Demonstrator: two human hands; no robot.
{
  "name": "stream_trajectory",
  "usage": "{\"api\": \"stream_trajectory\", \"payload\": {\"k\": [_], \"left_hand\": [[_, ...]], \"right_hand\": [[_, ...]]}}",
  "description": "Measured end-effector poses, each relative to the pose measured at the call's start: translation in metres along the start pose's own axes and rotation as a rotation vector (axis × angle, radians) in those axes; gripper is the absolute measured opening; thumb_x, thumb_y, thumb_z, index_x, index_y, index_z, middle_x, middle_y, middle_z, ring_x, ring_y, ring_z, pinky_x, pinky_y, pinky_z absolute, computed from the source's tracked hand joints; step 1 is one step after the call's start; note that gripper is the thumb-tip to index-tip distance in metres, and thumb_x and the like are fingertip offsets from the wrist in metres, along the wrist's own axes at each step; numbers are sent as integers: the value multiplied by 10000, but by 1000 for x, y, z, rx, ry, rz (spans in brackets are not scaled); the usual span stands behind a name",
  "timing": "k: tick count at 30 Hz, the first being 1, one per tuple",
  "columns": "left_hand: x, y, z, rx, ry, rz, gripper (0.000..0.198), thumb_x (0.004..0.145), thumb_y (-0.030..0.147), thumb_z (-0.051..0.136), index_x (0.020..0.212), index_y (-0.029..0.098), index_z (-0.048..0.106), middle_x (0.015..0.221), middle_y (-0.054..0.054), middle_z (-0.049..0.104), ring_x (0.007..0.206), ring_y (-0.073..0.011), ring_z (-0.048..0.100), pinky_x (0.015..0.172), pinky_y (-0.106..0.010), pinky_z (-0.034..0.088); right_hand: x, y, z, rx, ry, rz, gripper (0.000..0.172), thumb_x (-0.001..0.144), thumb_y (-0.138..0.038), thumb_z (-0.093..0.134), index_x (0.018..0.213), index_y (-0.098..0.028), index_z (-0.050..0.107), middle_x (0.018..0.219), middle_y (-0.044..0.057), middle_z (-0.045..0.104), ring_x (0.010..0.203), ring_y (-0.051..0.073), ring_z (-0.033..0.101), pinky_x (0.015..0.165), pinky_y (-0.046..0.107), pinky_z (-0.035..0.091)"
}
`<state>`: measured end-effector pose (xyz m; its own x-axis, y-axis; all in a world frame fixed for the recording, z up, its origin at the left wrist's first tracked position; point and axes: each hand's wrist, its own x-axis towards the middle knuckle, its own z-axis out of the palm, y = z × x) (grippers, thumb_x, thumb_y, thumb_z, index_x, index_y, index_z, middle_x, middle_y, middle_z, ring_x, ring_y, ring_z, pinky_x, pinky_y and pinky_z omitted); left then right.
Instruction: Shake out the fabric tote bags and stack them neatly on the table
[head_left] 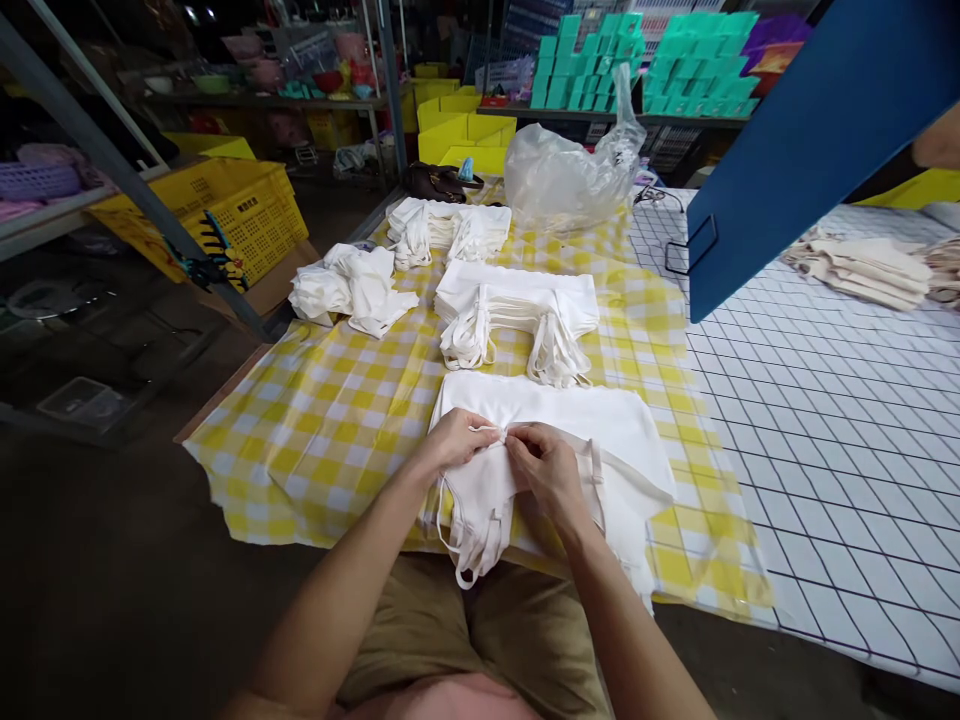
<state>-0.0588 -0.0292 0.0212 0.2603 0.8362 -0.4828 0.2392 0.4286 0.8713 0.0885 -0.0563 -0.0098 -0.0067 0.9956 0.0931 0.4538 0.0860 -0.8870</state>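
On the near part of the table lies a stack of white strapped garments [600,410], its straps hanging over the front edge. My left hand [466,440] is closed in a pinch on a thin white strap at the left of the top garment. Close beside it, my right hand [546,462] pinches the same strap area, its fingertips almost touching the left ones. A looser white strap [637,470] with a small slider runs to the right across the stack. What exactly lies between the fingertips is too small to make out.
Behind are two more white garment stacks [517,290] [450,225] and a crumpled white heap [349,285] on the yellow checked cloth [300,430]. A clear plastic bag [559,175] stands at the back. A blue board [795,160] leans at right, near beige cloth pieces [862,265].
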Motion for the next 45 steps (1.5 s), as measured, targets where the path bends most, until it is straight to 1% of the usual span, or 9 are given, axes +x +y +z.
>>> {"api": "stream_trajectory", "payload": {"k": [4, 9, 22, 30, 36, 39, 41, 43, 45], "left_hand": [[-1, 1, 0, -15, -3, -9, 225, 663, 316, 641, 686, 94, 613, 380, 97, 346, 318, -20, 229, 356, -188, 130], [0, 2, 1, -23, -7, -12, 238, 654, 331, 652, 660, 97, 608, 380, 98, 331, 320, -18, 225, 354, -185, 131], [2, -1, 0, -1, -12, 4, 217, 676, 310, 627, 672, 94, 609, 385, 95, 338, 316, -19, 226, 351, -187, 129], [1, 0, 0, 11, -11, 10, 181, 694, 278, 604, 654, 101, 602, 386, 93, 349, 317, -21, 247, 348, -184, 143], [1, -2, 0, 12, 0, 8, 254, 670, 340, 646, 698, 88, 626, 390, 97, 335, 326, -23, 237, 358, -189, 148], [4, -6, -1, 30, 2, 24, 278, 678, 355, 631, 742, 85, 637, 411, 94, 341, 334, -22, 238, 354, -184, 148], [5, -9, -2, 38, -4, 24, 283, 686, 358, 619, 763, 86, 640, 414, 93, 346, 333, -22, 240, 352, -179, 149], [6, -10, -3, 44, -8, 25, 282, 693, 353, 608, 774, 85, 642, 405, 94, 344, 326, -21, 238, 349, -175, 149], [6, -11, -3, 51, -7, 35, 294, 695, 356, 601, 790, 81, 644, 393, 96, 338, 316, -20, 233, 344, -174, 145]], "right_hand": [[0, 3, -1, 34, -3, -14, 195, 747, -237, 499, 763, -178, 684, 810, 59, 671, 765, 193, 593, 718, 307, 431], [2, 1, -5, 85, -79, -3, 194, 760, -279, 520, 788, -179, 684, 827, 62, 666, 774, 192, 587, 718, 305, 432], [3, 4, -1, 24, -29, -24, 178, 748, -233, 502, 741, -180, 673, 779, 56, 663, 731, 186, 581, 694, 304, 426], [4, 2, -3, 47, -74, -27, 177, 747, -257, 497, 748, -186, 659, 785, 51, 655, 744, 186, 577, 698, 307, 428], [-2, -1, -5, 48, -6, -14, 176, 738, -236, 469, 785, -181, 629, 815, 52, 646, 751, 180, 570, 695, 303, 430], [-14, -3, -17, -18, 115, -17, 196, 762, -258, 452, 848, -180, 609, 790, 39, 605, 660, 153, 533, 623, 282, 423], [-25, -3, -28, -184, 282, -9, 210, 781, -284, 444, 884, -182, 597, 765, 28, 554, 626, 146, 497, 589, 277, 403], [-33, -3, -39, -413, 419, 25, 259, 795, -334, 446, 959, -186, 581, 804, 37, 526, 683, 168, 496, 570, 282, 377], [-37, -2, -49, -624, 446, 81, 326, 797, -378, 451, 1049, -199, 556, 884, 59, 520, 787, 208, 497, 555, 289, 353]]}}
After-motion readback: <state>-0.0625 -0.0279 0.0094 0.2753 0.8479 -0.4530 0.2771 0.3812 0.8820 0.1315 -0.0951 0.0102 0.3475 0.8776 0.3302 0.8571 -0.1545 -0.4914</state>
